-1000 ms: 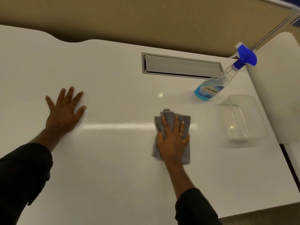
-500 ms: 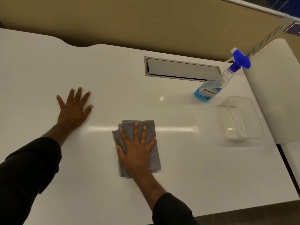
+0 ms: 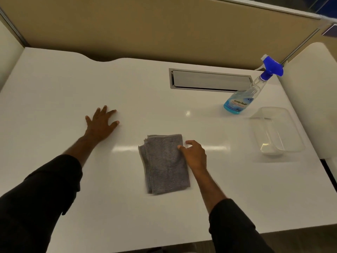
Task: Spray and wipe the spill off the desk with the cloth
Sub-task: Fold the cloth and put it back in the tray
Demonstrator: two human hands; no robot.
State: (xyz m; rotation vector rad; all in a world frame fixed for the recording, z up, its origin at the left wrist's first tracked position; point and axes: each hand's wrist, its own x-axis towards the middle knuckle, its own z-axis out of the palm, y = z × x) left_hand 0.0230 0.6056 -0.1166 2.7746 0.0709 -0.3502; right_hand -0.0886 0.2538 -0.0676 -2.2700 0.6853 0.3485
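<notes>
Leftmost, the left hand point(image 3: 101, 123) rests on the white desk point(image 3: 54, 99) with fingers spread and bent a little at the tips; its grip holds nothing, and it appears to serve as a brace. It lies well apart from the cloth. Centre: the grey cloth point(image 3: 165, 164), folded into a rectangle, lies flat on the desk with its long axis running from the near edge toward the far partition, tilted slightly. Folded layers show along its left edge. Just right of centre: the right hand point(image 3: 195, 155) sits at the cloth's upper right edge, its fingertips point(image 3: 180, 147) touching or overlapping that edge while the palm lies off the fabric on bare desk. The grip is loose and part-curled and closes on nothing. The cloth therefore lies immediately to the left of this hand, which is by far the nearer of the two. Judged from this arrangement, any further wiping would call for the right hand to shift left onto the cloth. No spill can be made out on the glossy surface, so how much wiping remains cannot be told. Far right: the spray bottle point(image 3: 244, 96) with a blue trigger head stands by the recessed cable tray point(image 3: 209, 80), and a clear plastic container point(image 3: 284, 143) stands nearer, both well apart from either hand.
</notes>
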